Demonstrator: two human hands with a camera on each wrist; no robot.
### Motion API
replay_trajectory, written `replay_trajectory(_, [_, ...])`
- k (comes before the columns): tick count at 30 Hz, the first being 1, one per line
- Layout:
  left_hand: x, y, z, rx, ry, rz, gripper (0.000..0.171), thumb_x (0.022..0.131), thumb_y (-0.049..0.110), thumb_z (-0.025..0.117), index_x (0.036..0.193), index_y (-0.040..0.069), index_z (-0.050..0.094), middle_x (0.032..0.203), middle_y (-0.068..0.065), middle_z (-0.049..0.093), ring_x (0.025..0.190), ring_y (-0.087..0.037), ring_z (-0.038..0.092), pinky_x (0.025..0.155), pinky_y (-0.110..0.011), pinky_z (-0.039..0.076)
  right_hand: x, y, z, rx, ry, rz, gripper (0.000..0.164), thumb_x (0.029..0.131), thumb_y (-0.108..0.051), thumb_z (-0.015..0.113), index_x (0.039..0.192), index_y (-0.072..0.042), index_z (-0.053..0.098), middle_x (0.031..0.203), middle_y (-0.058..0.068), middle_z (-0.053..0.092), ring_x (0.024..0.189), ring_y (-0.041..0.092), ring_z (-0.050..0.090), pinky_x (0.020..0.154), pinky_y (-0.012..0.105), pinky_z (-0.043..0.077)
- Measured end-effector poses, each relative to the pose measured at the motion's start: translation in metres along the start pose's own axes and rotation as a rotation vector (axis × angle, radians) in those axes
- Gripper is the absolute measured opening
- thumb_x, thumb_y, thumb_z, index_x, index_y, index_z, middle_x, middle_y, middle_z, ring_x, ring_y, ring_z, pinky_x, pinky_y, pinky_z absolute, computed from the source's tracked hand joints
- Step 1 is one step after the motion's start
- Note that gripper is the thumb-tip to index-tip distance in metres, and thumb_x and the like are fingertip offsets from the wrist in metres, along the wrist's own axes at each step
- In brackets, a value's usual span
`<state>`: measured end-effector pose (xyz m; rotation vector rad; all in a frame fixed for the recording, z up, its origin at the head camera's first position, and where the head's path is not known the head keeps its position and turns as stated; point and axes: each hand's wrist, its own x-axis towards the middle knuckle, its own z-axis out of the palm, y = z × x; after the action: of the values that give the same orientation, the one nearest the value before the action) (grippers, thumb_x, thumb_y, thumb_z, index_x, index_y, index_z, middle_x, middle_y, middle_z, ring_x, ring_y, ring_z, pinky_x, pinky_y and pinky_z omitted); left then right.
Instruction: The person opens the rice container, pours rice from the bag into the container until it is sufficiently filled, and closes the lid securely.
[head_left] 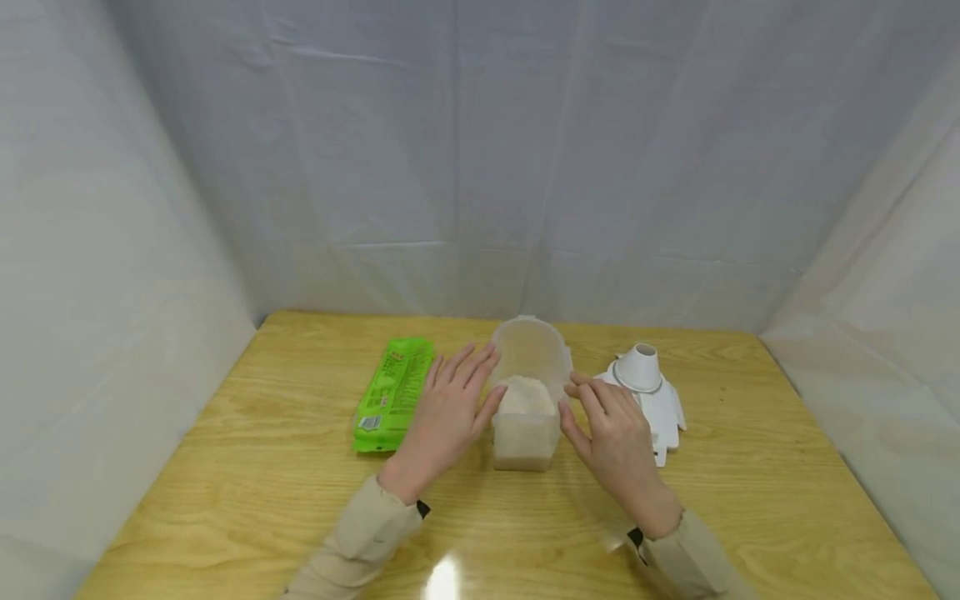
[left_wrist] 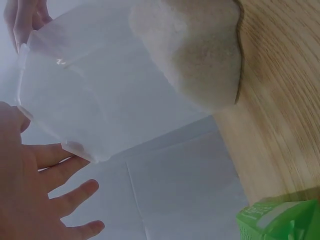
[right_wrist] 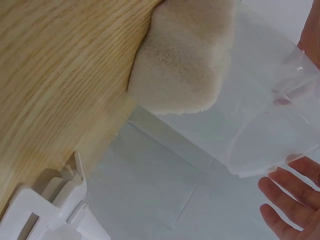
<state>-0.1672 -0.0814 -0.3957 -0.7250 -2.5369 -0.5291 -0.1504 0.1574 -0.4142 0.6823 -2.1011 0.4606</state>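
A tall, translucent plastic container (head_left: 531, 346) stands upright on the table, its top uncovered. White grains that look like rice (head_left: 527, 397) fill its lower part and slope up one side. My left hand (head_left: 448, 408) is at the container's left side, fingers extended and spread. Its fingertips touch the wall near the rim (left_wrist: 80, 150) in the left wrist view. On the opposite side, my right hand (head_left: 613, 425) has its fingertips at the rim, as the right wrist view also shows. Neither hand lifts the container.
A bright green printed packet (head_left: 393, 396) lies left of the container, beside my left hand. To the right, partly behind my right hand, is a white plastic piece with a cone-shaped spout (head_left: 639, 368). Pale sheeting (head_left: 487, 167) hangs behind the wooden table (head_left: 247, 467) and along both sides.
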Motion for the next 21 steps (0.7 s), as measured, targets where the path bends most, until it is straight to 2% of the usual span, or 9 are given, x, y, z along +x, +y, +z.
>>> replay_trajectory(6, [-0.0007,0.0009,0.0025,0.051,0.02,0.018,0.049,0.107,0.035,0.046,0.146,0.005,0.053,0.152,-0.008,0.05,0.142,-0.034,0.044,0.119,-0.062,0.025,-0.0012,0.0006,-0.001,0.0,0.002,0.004,0.042,0.107,-0.035,0.047,0.099,0.0,0.069,0.109,0.015,0.071,0.089,0.034,0.068,0.079,0.047,0.057])
replay_trajectory(21, [0.0011,0.0034,0.0043,0.066,0.014,0.022,0.049,0.107,0.034,0.044,0.146,0.006,0.053,0.153,-0.007,0.05,0.142,-0.033,0.043,0.12,-0.062,0.022,-0.0051,0.0019,-0.0032,-0.012,0.003,0.012,0.043,0.107,-0.036,0.048,0.101,0.001,0.069,0.109,0.015,0.071,0.089,0.033,0.069,0.077,0.046,0.058])
